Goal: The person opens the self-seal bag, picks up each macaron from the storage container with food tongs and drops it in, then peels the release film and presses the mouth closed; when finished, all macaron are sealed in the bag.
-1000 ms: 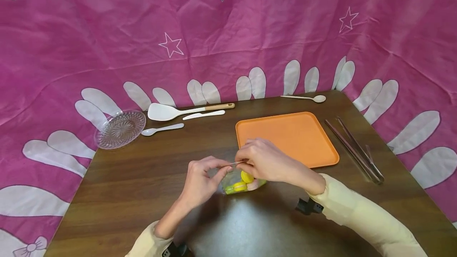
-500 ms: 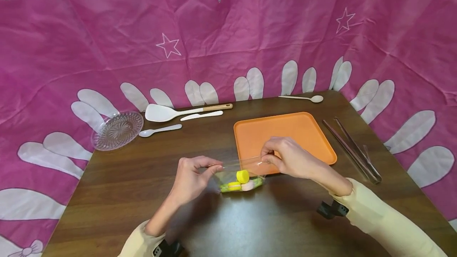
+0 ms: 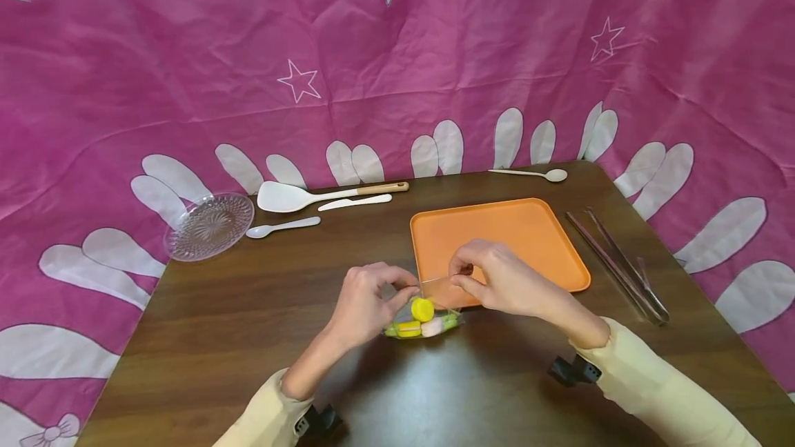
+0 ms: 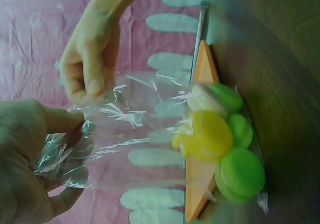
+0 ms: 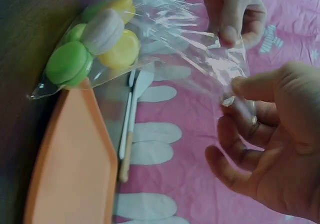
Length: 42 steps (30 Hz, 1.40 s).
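Observation:
Between both hands hangs a clear plastic bag [image 4: 135, 139] with several macarons in its bottom. Green [image 4: 242, 174], yellow [image 4: 212, 134] and pale pinkish-white [image 5: 104, 31] macarons show through the film. My left hand [image 3: 373, 299] pinches the left side of the bag's top edge between thumb and fingers. On the other side, my right hand [image 3: 497, 278] pinches the same top edge with thumb and forefinger, its other fingers loosely curled in the right wrist view. The bag's bottom is close over the table, in front of the orange tray [image 3: 497, 233], whose near left corner it overlaps in the head view.
At the back left are a clear patterned plate [image 3: 210, 226], a white spatula [image 3: 282, 197] with a wooden handle, a white knife [image 3: 354, 202] and a white spoon [image 3: 282, 227]. Another spoon [image 3: 555, 175] lies at the far edge. Metal tongs [image 3: 621, 271] lie right of the tray.
My right hand has moved right from beside the left hand, stretching the bag's top edge. My left hand drew back left, then came right again, so the hands are closer than half a second ago.

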{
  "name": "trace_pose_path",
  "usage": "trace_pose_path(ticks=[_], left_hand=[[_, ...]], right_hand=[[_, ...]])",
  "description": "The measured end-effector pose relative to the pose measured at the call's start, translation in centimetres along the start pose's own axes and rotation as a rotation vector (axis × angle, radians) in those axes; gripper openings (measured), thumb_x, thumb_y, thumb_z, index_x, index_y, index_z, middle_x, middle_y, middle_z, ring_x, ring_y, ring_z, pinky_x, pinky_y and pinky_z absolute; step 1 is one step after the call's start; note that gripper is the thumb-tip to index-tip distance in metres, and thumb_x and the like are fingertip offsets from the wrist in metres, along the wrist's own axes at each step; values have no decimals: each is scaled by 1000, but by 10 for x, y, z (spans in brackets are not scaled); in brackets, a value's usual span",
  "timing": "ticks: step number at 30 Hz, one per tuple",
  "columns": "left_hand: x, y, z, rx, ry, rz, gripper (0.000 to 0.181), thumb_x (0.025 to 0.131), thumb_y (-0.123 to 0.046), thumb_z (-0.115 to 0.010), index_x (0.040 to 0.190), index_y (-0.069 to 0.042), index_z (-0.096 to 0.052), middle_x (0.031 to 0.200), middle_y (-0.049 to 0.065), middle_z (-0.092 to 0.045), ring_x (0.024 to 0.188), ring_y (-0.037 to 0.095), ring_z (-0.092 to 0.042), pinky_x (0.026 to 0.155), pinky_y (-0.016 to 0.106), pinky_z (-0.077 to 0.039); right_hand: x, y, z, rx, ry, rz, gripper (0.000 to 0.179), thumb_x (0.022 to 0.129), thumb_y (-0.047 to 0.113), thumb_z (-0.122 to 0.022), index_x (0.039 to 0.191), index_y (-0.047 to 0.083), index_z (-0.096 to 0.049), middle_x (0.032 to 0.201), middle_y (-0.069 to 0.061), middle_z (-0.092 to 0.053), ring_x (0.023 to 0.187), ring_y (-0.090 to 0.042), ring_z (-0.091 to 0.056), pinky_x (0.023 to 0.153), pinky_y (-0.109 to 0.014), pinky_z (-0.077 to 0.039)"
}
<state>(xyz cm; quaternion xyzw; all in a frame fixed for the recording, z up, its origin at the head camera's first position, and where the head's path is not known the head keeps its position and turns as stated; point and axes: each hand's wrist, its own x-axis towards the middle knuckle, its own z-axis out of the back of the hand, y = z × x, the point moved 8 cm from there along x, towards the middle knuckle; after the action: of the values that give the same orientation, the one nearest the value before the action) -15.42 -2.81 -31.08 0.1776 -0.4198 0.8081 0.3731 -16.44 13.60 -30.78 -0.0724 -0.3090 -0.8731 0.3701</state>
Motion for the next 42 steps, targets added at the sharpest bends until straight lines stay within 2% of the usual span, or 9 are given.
trace_pose_path(ticks=[3, 8, 11, 16, 23, 30, 36, 40, 42], left_hand=[[-2, -3, 1, 25, -16, -20, 15, 74, -1, -88, 81, -9, -78, 74, -6, -71, 63, 6, -56, 52, 19, -42], [-10, 1, 11, 15, 0, -18, 16, 72, -2, -89, 82, -9, -80, 75, -7, -72, 65, 5, -61, 53, 25, -50], [-15, 6, 21, 25, 12, 4, 17, 71, -1, -89, 83, -11, -81, 75, -8, -72, 65, 2, -60, 51, 23, -49], [-23, 9, 37, 37, -9, 5, 20, 71, 3, -88, 82, -11, -80, 74, -10, -70, 60, 0, -53, 47, 12, -35], [-26, 9, 49, 18, -52, -5, 23, 72, 7, -86, 85, -12, -80, 76, -11, -69, 61, 2, -55, 45, 13, -33], [-22, 9, 56, 28, -45, -26, 24, 78, 11, -79, 92, -8, -80, 82, -7, -72, 66, 3, -61, 50, 16, -43], [-13, 11, 65, 27, -27, -54, 35, 82, 22, -63, 98, -6, -77, 85, 0, -74, 65, 7, -64, 46, 15, -34], [-4, 22, 73, 39, -53, -22, 36, 83, 22, -61, 99, -6, -76, 84, 1, -75, 60, 6, -60, 46, 15, -31], [-1, 31, 77, 42, -90, 10, 29, 85, 18, -66, 98, -6, -76, 84, 1, -75, 59, 6, -60, 48, 14, -36]], right_hand=[[11, 13, -10, -43, 20, 50, 12, 84, 10, -83, 87, 16, -72, 81, 14, -64, 77, -12, -56, 69, -31, -49], [21, 27, -20, -77, 10, 91, 11, 82, 14, -85, 82, 16, -74, 76, 16, -65, 77, -12, -54, 69, -33, -42], [17, 25, -18, -26, 2, 81, 17, 83, 9, -83, 79, 14, -68, 74, 15, -59, 76, -11, -52, 69, -32, -44], [7, 20, -12, 33, -44, 68, 21, 84, 2, -79, 81, 13, -61, 79, 12, -56, 80, -10, -51, 66, -27, -47], [-4, 15, -4, 66, -122, 43, 22, 82, -3, -78, 86, 11, -61, 86, 7, -57, 80, -9, -54, 67, -26, -53], [-2, 15, 9, 93, -205, 78, 25, 79, -7, -79, 87, 9, -62, 87, 3, -59, 78, -10, -57, 64, -24, -54], [11, 15, 18, 102, -258, 139, 27, 77, -14, -77, 87, 6, -61, 86, 1, -62, 77, -13, -58, 62, -23, -51], [26, 6, 21, 98, -290, 121, 23, 80, -12, -77, 86, 5, -63, 83, 1, -63, 76, -14, -57, 60, -24, -47], [35, -1, 21, 103, -307, 96, 21, 81, -10, -77, 85, 6, -64, 81, 3, -62, 76, -13, -57, 60, -24, -47]])
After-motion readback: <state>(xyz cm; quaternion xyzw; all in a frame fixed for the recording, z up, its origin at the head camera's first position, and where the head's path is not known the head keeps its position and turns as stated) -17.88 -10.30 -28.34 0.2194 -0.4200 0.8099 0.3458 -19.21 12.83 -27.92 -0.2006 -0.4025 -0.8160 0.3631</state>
